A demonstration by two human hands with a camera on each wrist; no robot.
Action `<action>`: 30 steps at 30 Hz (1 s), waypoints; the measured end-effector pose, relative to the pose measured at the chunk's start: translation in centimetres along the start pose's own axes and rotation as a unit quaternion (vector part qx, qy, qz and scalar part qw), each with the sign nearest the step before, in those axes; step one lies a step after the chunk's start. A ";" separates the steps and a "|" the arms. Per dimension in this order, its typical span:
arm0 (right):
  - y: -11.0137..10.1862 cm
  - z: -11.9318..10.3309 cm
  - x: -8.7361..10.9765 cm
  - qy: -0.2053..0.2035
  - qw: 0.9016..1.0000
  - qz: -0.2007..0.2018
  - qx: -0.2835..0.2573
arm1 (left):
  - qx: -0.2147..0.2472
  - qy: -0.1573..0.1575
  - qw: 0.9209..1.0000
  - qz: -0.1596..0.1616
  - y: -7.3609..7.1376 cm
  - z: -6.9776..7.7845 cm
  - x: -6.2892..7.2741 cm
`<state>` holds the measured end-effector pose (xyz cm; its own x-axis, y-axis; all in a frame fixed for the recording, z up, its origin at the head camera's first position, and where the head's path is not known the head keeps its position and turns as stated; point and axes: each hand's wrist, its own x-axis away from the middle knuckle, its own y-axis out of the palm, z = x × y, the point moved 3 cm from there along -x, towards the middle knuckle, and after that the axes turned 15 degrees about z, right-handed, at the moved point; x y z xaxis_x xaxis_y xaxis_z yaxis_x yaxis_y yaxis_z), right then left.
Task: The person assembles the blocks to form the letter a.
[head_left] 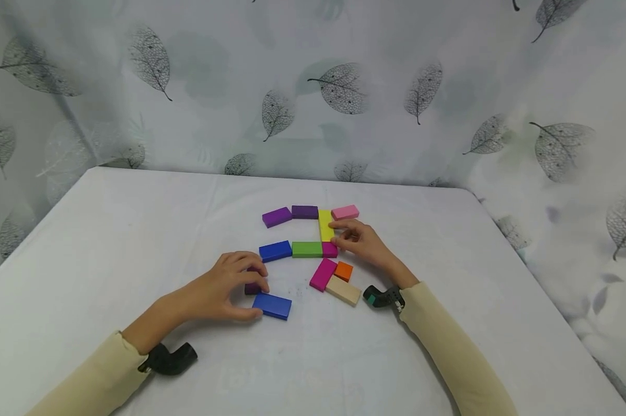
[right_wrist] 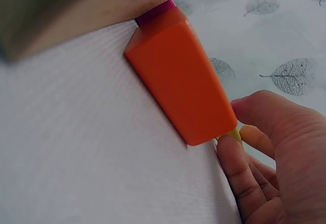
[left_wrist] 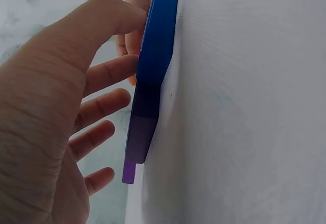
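A white, faintly creased surface [head_left: 136, 231] runs back to pale hangings [head_left: 214, 58] printed with dark skeleton leaves and soft grey-green blotches. Coloured blocks [head_left: 307, 249] lie around the surface's middle. The left hand [head_left: 230, 286], fingers spread, has its thumb at the nearest blue block [head_left: 274, 306]; the right hand [head_left: 364, 241] has its fingertips at the yellow block [head_left: 325, 222]. Whether either of the hands is grasping, I cannot tell

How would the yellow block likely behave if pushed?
The yellow block looks stiff, given its straight edges. Lying flat, it would probably slide rather than roll. Pushed toward the magenta block at its near end, it might shift that one too.
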<state>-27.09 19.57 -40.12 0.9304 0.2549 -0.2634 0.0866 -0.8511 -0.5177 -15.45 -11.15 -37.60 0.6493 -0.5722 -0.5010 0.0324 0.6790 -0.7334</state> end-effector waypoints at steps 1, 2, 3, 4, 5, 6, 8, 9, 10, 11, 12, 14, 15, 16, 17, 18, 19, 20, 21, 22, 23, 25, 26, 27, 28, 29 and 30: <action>0.0 0.0 0.0 -0.001 1.000 0.000 0.001 | -0.003 0.002 1.000 0.001 0.0 0.0 0.0; 0.0 0.0 0.0 -0.002 1.000 0.000 0.003 | -0.005 0.003 1.000 0.002 0.0 0.1 0.0; 0.0 0.0 -0.1 -0.004 1.000 0.000 0.005 | -0.008 0.006 1.000 0.003 0.1 0.1 -0.1; 0.0 0.0 -0.1 -0.005 1.000 0.001 0.007 | -0.010 0.009 1.000 0.005 0.1 0.1 -0.1; 0.0 -0.1 -0.1 -0.007 1.000 0.002 0.009 | -0.014 0.013 1.000 0.007 0.1 0.2 -0.2; 0.0 -0.1 -0.1 -0.009 1.000 0.002 0.009 | -0.017 0.017 1.000 0.010 0.1 0.2 -0.2; -0.1 -0.1 -0.2 -0.010 1.000 0.003 0.009 | -0.023 0.024 0.999 0.015 0.2 0.3 -0.3; -0.1 -0.2 -0.2 -0.010 1.000 0.004 0.008 | -0.027 0.028 0.999 0.018 0.2 0.4 -0.3; -0.1 -0.2 -0.2 -0.009 1.000 0.004 0.007 | -0.030 0.030 0.999 0.021 0.2 0.4 -0.4; -0.1 -0.2 -0.1 -0.009 1.000 0.003 0.006 | -0.033 0.031 0.999 0.023 0.3 0.4 -0.4; -0.1 -0.3 -0.1 -0.007 1.000 0.003 0.006 | -0.035 0.032 0.999 0.023 0.4 0.4 -0.4; -0.1 -0.3 -0.1 -0.002 1.000 0.002 0.004 | -0.039 0.031 0.999 0.021 0.5 0.4 -0.4; -0.1 -0.2 -0.1 0.000 1.000 0.001 0.004 | -0.040 0.030 0.999 0.020 0.5 0.4 -0.4; -0.1 -0.2 0.0 0.002 1.000 0.001 0.004 | -0.040 0.029 0.999 0.019 0.6 0.5 -0.4; -0.1 -0.2 0.0 0.005 1.000 0.001 0.005 | -0.040 0.027 0.999 0.017 0.6 0.5 -0.4; -0.1 -0.2 0.0 0.005 1.000 0.001 0.006 | -0.041 0.027 0.999 0.017 0.6 0.5 -0.4; 0.0 -0.1 0.0 0.007 1.000 0.002 0.006 | -0.042 0.026 0.999 0.016 0.7 0.6 -0.4; -0.1 -0.1 0.0 0.007 1.000 0.002 0.007 | -0.043 0.026 0.999 0.016 0.7 0.6 -0.5; -0.1 -0.1 0.0 0.007 1.000 0.003 0.008 | -0.044 0.026 0.999 0.016 0.7 0.7 -0.5; -0.1 -0.1 0.0 0.007 1.000 0.003 0.008 | -0.046 0.025 0.999 0.015 0.7 0.7 -0.5; -0.1 0.0 0.0 0.006 1.000 0.003 0.007 | -0.047 0.023 0.999 0.014 0.7 0.7 -0.5; -0.2 -1.1 0.2 0.008 1.000 0.001 0.007 | -0.049 0.020 0.999 0.011 0.7 0.8 -0.6; -0.2 -1.1 0.2 0.009 1.000 0.001 0.005 | -0.049 0.019 0.999 0.011 0.7 0.9 -0.6; -0.2 -1.1 0.2 0.009 1.000 0.001 0.005 | -0.048 0.017 0.999 0.009 0.7 0.9 -0.7; -0.2 -1.1 0.2 0.011 1.000 0.000 0.004 | -0.047 0.017 0.999 0.008 0.8 1.0 -0.7; -0.2 -1.1 0.2 0.013 1.000 0.000 0.004 | -0.045 0.017 0.999 0.007 0.8 1.0 -0.8; -0.2 -1.1 0.2 0.013 1.000 0.000 0.005 | -0.043 0.019 0.999 0.006 0.8 1.1 -0.9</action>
<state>-26.55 19.28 -39.13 0.9394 0.2434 -0.2415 0.0839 -0.8461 -0.5264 -15.13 -9.59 -37.24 0.6199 -0.5824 -0.5259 -0.0421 0.6446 -0.7634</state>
